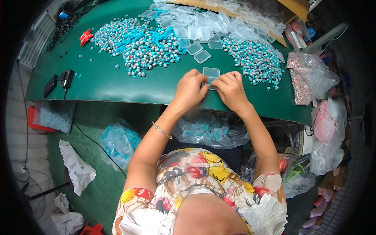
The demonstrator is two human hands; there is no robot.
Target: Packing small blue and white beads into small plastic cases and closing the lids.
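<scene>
Near the front edge of the green table, a small clear plastic case stands with its lid tipped back. My left hand closes on its left side with bent fingers. From the right, my right hand pinches at the same case, fingertips down at its near part. A bit of blue shows between the fingertips, too small to name. Two loose clear cases lie just beyond my hands. A heap of small grey pieces with turquoise ends is to the left, and a similar heap to the right.
Many clear cases are piled at the back by a cardboard box. Turquoise cords lie on the left heap. A bag of pink pieces sits at the right edge. Below the table, a bag of filled cases rests near my lap.
</scene>
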